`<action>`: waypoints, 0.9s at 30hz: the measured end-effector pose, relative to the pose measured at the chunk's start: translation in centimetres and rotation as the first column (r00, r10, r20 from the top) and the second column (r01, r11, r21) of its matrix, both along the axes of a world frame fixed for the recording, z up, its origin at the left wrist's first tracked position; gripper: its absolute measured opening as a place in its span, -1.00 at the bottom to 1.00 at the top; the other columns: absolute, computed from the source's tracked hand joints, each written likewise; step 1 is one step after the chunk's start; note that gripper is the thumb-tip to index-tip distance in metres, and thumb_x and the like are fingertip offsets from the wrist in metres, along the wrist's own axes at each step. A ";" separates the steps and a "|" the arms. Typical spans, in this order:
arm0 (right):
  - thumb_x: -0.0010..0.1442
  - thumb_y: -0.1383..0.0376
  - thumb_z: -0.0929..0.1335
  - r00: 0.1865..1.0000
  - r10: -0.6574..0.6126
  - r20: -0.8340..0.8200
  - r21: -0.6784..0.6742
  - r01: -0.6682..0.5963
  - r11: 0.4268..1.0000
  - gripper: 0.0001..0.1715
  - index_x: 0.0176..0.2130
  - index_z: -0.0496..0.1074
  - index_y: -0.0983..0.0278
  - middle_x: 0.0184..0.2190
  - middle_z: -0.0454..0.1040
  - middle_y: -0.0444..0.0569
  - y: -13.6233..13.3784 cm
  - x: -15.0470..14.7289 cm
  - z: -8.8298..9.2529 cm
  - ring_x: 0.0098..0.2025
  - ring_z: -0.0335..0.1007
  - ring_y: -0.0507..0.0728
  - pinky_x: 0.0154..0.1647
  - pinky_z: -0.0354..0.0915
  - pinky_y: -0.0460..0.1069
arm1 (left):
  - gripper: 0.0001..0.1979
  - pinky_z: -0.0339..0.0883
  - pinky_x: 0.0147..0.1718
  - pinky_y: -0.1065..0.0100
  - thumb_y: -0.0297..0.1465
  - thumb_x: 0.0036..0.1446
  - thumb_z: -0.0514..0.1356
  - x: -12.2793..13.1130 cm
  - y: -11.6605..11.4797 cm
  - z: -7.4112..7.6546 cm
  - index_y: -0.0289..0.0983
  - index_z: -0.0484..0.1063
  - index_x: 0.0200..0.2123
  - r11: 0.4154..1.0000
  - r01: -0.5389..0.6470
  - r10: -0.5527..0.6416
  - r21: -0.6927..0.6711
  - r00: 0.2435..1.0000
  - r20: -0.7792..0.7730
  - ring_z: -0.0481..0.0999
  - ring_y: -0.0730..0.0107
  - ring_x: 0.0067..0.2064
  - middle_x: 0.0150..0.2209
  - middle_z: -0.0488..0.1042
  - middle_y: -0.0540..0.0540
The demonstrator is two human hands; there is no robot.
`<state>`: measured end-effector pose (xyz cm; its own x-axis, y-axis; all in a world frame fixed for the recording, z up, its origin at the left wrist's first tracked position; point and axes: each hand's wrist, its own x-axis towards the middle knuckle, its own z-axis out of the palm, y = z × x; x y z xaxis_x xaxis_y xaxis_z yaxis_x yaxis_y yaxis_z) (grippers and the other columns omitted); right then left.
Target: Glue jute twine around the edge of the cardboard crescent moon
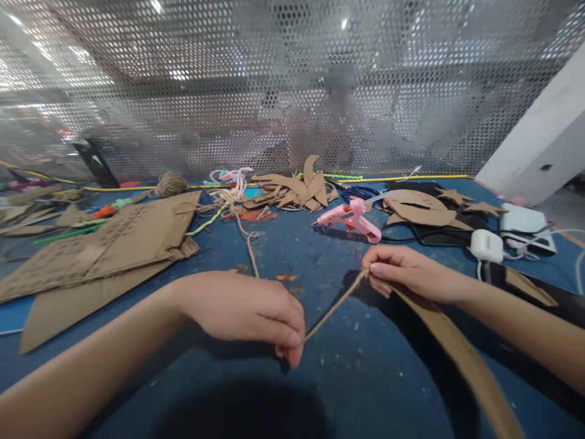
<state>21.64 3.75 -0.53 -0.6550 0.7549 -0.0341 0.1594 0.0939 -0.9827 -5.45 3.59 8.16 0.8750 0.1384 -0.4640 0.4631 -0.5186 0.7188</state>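
Observation:
My left hand is closed on a length of brown twine, which runs taut across to my right hand. Thumb and fingers of the right hand pinch the tip of a long curved cardboard strip, where the twine meets it. The strip bends down toward the lower right edge of the view. Behind the left hand, more twine trails back to a loose tangle and a ball of twine. A pink glue gun lies on its side just beyond the right hand.
Cardboard sheets lie at the left. Cut cardboard shapes are piled at the back, beside pipe cleaners. A cardboard ring, a white charger with cables and a white box sit at right. Perforated metal borders the blue table.

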 end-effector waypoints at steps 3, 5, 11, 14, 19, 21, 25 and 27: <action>0.28 0.05 0.27 0.942 0.216 0.256 -0.038 -0.214 0.976 -0.62 -0.33 0.35 0.32 -0.56 0.25 -0.21 0.6 1.5 1.7 -0.51 0.12 -0.05 -0.46 0.06 -0.10 | -0.73 0.33 -0.26 0.53 -0.48 0.28 0.02 0.1 -1.4 0.3 -0.25 0.54 -0.20 0.987 0.068 -0.068 0.145 0.998 -0.009 0.53 0.39 -0.26 -0.27 0.57 -0.12; 0.28 0.04 0.26 0.874 0.325 0.361 -0.110 -0.306 0.946 -0.60 -0.34 0.37 0.32 -0.55 0.24 -0.20 0.8 2.3 2.7 -0.51 0.12 -0.04 -0.46 0.06 -0.09 | -0.79 0.32 -0.31 0.51 -0.46 0.25 0.09 -0.2 -2.0 0.5 -0.22 0.54 -0.20 0.961 0.090 -0.083 0.262 0.996 -0.041 0.54 0.38 -0.28 -0.26 0.58 -0.09; 0.29 0.04 0.23 0.778 0.197 0.596 0.108 -0.320 0.941 -0.60 -0.36 0.40 0.28 -0.44 0.37 -0.12 0.9 3.0 3.1 -0.40 0.23 0.02 -0.36 0.11 -0.07 | -0.79 0.26 -0.34 0.49 -0.38 0.24 0.12 -1.7 0.5 0.5 -0.22 0.57 -0.30 0.930 -0.077 0.126 0.361 0.985 -0.114 0.51 0.41 -0.30 -0.33 0.56 -0.04; 0.30 0.05 0.22 0.730 0.158 0.664 0.168 -0.352 0.921 -0.61 -0.30 0.44 0.26 -0.40 0.45 -0.08 0.8 2.8 2.5 -0.38 0.30 0.06 -0.36 0.13 -0.05 | -0.77 0.23 -0.32 0.50 -0.30 0.21 0.14 -3.1 3.4 0.1 -0.23 0.58 -0.32 0.865 -0.263 0.287 0.428 0.958 0.009 0.48 0.42 -0.29 -0.32 0.53 -0.04; 0.29 0.02 0.22 0.735 0.117 0.668 0.217 -0.343 0.914 -0.59 -0.34 0.44 0.24 -0.47 0.39 -0.11 0.8 2.7 1.8 -0.45 0.21 0.04 -0.42 0.08 -0.06 | -0.71 0.20 -0.38 0.48 -0.18 0.11 0.19 -5.4 6.8 -1.3 -0.28 0.58 -0.39 0.829 -0.416 0.442 0.374 0.897 0.019 0.45 0.43 -0.37 -0.41 0.53 -0.03; 0.29 0.02 0.21 0.743 0.131 0.656 0.199 -0.338 0.920 -0.58 -0.35 0.42 0.25 -0.47 0.37 -0.12 0.9 2.7 1.7 -0.45 0.19 0.03 -0.42 0.08 -0.07 | -0.67 0.19 -0.39 0.48 -0.16 0.13 0.16 -6.0 7.3 -1.7 -0.29 0.56 -0.39 0.826 -0.467 0.482 0.314 0.875 0.033 0.42 0.44 -0.39 -0.42 0.52 -0.04; 0.30 0.01 0.20 0.735 0.147 0.662 0.166 -0.335 0.928 -0.58 -0.36 0.37 0.25 -0.49 0.30 -0.15 1.0 2.6 1.6 -0.46 0.11 0.02 -0.43 0.05 -0.07 | -0.58 0.05 -0.57 0.47 -0.11 0.18 0.09 -6.7 7.7 -2.1 -0.32 0.44 -0.51 0.748 -0.609 0.603 0.263 0.789 0.112 0.20 0.53 -0.56 -0.59 0.31 0.02; 0.30 0.00 0.19 0.734 0.149 0.663 0.159 -0.332 0.930 -0.57 -0.38 0.35 0.25 -0.50 0.26 -0.16 1.0 2.5 1.6 -0.47 0.09 0.01 -0.43 0.04 -0.07 | -0.59 0.00 -0.60 0.46 -0.11 0.16 0.12 -7.0 7.7 -2.2 -0.31 0.35 -0.57 0.730 -0.648 0.631 0.215 0.761 0.150 0.13 0.55 -0.59 -0.61 0.21 0.04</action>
<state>24.18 4.70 1.06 -0.7111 0.6160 -0.3390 0.6682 0.4420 -0.5984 -12.43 11.33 5.95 0.5641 0.7744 -0.2864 0.7072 -0.2742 0.6517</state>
